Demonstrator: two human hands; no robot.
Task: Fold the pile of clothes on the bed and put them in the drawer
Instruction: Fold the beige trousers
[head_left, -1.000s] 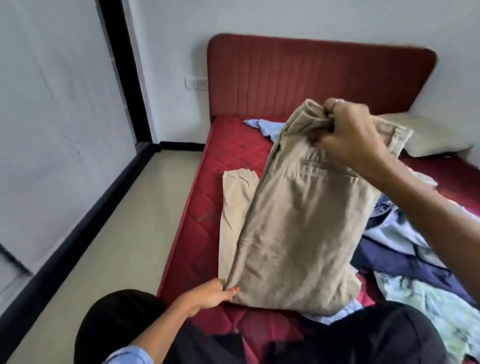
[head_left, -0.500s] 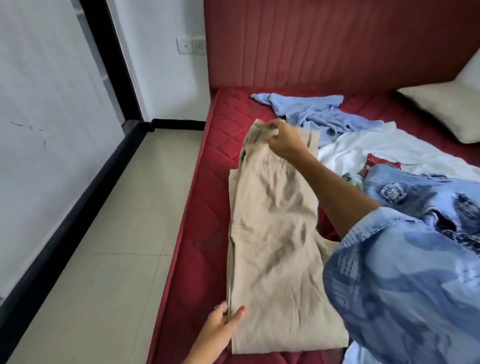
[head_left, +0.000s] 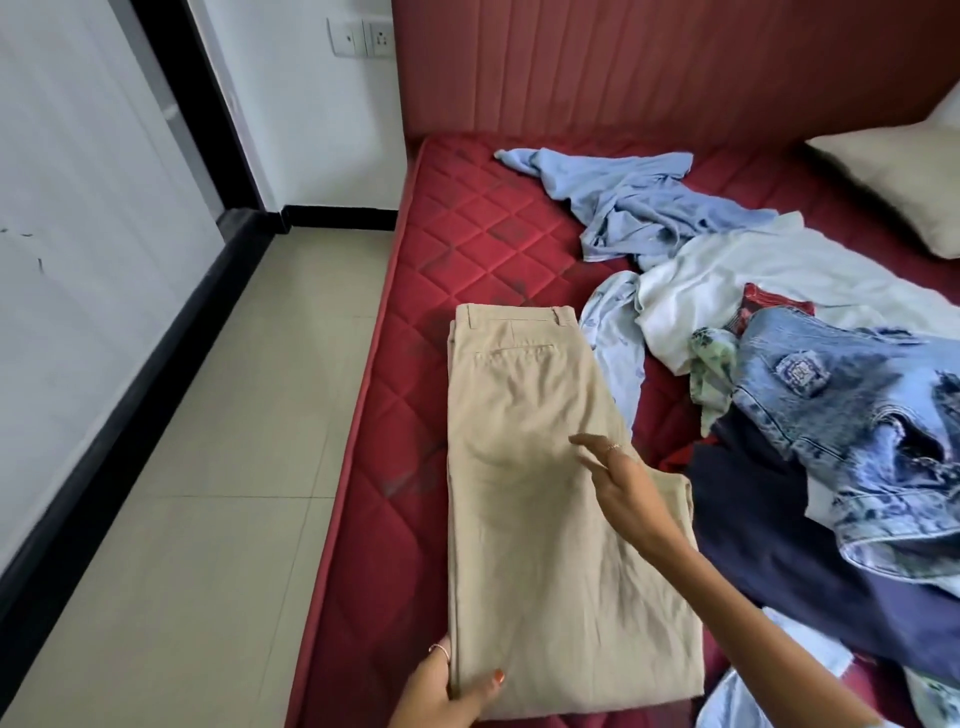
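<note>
The beige trousers (head_left: 545, 493) are lying flat along the left edge of the red mattress (head_left: 467, 234), beside the pile of clothes (head_left: 831, 415). Your left hand (head_left: 441, 691) is pinching their near corner; your right hand (head_left: 623, 483) is hovering over them, fingers straight and spread.

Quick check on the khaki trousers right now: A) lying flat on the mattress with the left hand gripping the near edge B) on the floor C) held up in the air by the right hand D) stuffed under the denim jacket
A: the khaki trousers lie flat on the red mattress; the left hand grips their near left corner, thumb on top, while the right hand is open above the cloth.
</note>
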